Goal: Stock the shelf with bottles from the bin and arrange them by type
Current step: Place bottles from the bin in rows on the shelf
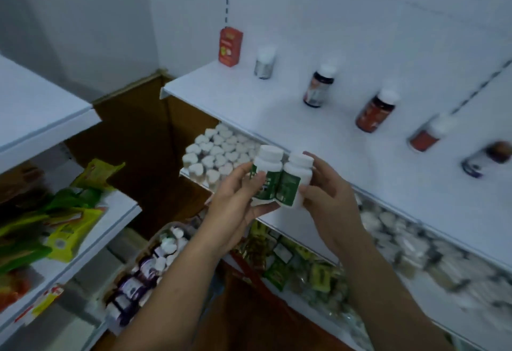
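Two white bottles with green labels and white caps are held side by side above the front edge of the white shelf (235, 93). My left hand (235, 201) grips the left bottle (267, 173). My right hand (329, 195) grips the right bottle (295, 181). Along the back of the shelf stand a red box (230, 47), a silver bottle (264, 62), a dark bottle (318, 86), a red-brown bottle (375, 111) and two blurred bottles further right. The bin (144, 267) with purple-labelled, white-capped bottles lies low, below my left forearm.
White heart-shaped caps (216, 151) crowd the shelf level under the top one, and more blurred jars run to the right. Green and yellow packets (63, 220) fill a second shelf unit on the left. Packets (302, 264) lie on a lower level below my arms.
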